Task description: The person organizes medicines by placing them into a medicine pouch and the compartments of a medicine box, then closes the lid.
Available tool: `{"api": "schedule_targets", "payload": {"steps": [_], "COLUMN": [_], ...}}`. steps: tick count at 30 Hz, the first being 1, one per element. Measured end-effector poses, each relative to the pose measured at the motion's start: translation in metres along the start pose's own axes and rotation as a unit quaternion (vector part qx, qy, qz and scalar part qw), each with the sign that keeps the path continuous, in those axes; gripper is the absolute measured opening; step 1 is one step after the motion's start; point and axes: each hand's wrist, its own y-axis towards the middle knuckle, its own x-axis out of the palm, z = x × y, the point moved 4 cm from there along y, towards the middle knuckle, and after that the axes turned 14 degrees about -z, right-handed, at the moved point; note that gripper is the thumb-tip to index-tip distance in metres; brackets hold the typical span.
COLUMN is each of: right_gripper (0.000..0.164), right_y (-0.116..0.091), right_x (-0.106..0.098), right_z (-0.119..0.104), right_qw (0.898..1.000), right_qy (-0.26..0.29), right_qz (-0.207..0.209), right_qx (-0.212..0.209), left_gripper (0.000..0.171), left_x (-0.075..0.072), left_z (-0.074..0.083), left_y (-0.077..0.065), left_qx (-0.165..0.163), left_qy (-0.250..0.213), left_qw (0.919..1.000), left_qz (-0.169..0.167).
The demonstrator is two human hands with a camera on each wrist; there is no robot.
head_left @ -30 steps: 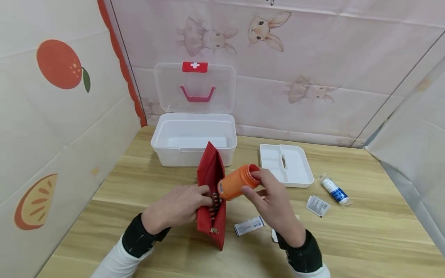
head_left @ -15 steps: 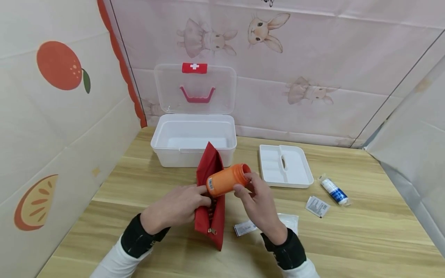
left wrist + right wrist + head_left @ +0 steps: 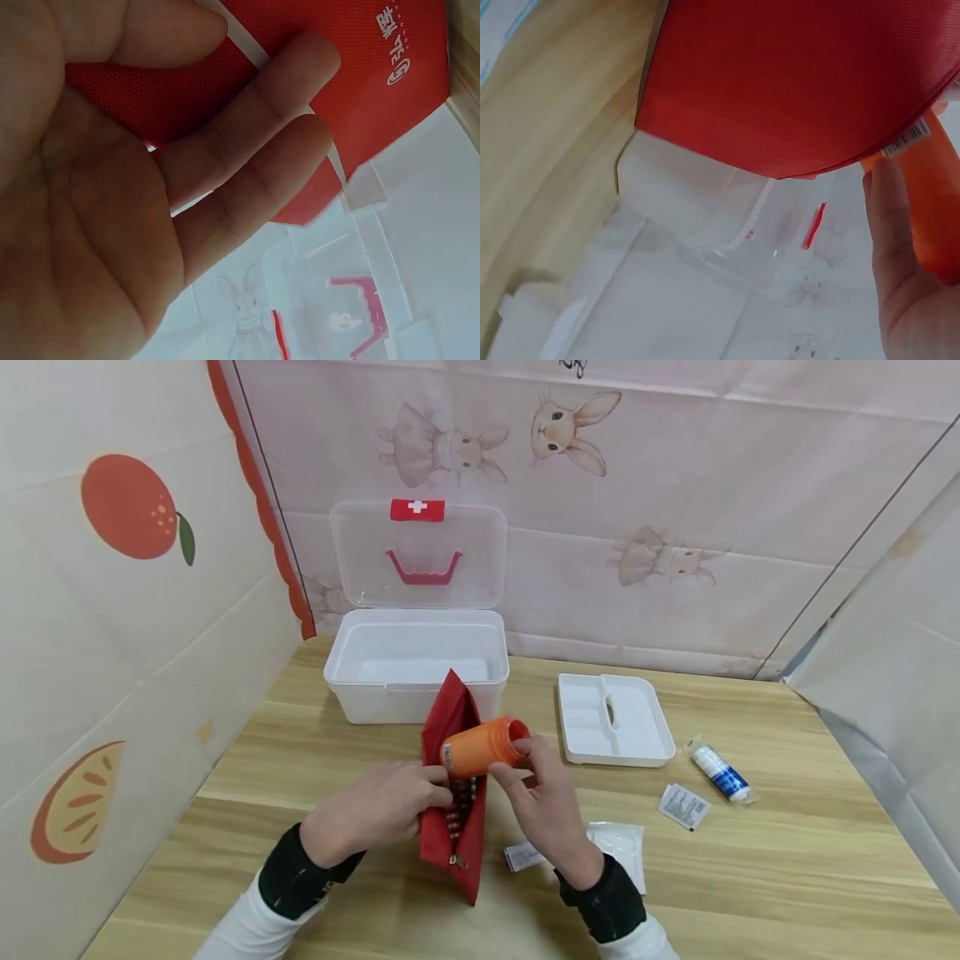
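A red zip pouch [image 3: 471,860] stands upright on the table with its mouth spread, showing rows of small dark and reddish beads inside. My left hand [image 3: 390,802] pinches its left edge. White lettering shows on the pouch [image 3: 360,97] in the left wrist view, beside that hand's two outstretched fingers. In my right hand [image 3: 547,802] is an uncapped orange bottle [image 3: 476,750], gripped at its neck. The bottle lies tilted, its base at the pouch's mouth and its opening toward the right. The right wrist view shows a barcode on the bottle [image 3: 930,195], partly behind the pouch.
Behind the pouch stands a white first-aid box [image 3: 408,703], its clear lid [image 3: 360,560] raised. Right of it lies a white divided tray [image 3: 641,727]. A wrapped bandage roll [image 3: 720,770], small sachets [image 3: 684,806], a clear-wrapped white packet [image 3: 626,852] and a small printed packet [image 3: 522,857] lie around.
My right hand has moved left with the orange bottle, bringing its base from the pouch's right edge to its mouth. The left hand keeps hold of the pouch.
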Motion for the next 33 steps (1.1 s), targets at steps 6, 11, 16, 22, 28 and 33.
{"api": "schedule_targets", "payload": {"steps": [6,11,16,22,28,33], "right_gripper": [0.043,0.052,0.051,0.065,0.058,0.039], "right_y": [0.001,0.007,0.012,0.013,0.012,0.011], "right_x": [0.001,0.006,0.013,0.019,0.021,0.022], "right_z": [-0.004,-0.002,0.003,0.008,0.007,0.007], "right_qw": [0.993,0.980,0.974,0.979,0.987,0.983], "right_qy": [-0.103,-0.157,-0.129,-0.079,-0.097,-0.128], "right_qz": [-0.043,-0.077,-0.123,-0.142,-0.091,-0.099], "right_qx": [0.027,0.099,0.143,0.126,0.085,0.086], "left_gripper": [0.013,0.014,0.015,0.012,0.016,0.017], "left_x": [-0.001,-0.001,0.000,-0.001,0.000,0.000], "left_z": [0.000,0.001,0.001,0.000,-0.001,-0.001], "left_y": [0.000,0.000,0.001,0.000,0.000,-0.001], "left_qx": [-0.001,-0.006,-0.012,-0.012,-0.011,-0.018], "left_qy": [-0.004,0.007,0.013,0.005,-0.008,-0.007], "left_qw": [1.0000,1.0000,0.9998,0.9999,0.9999,0.9998], "left_qz": [0.002,0.001,0.003,0.001,-0.004,-0.009]}}
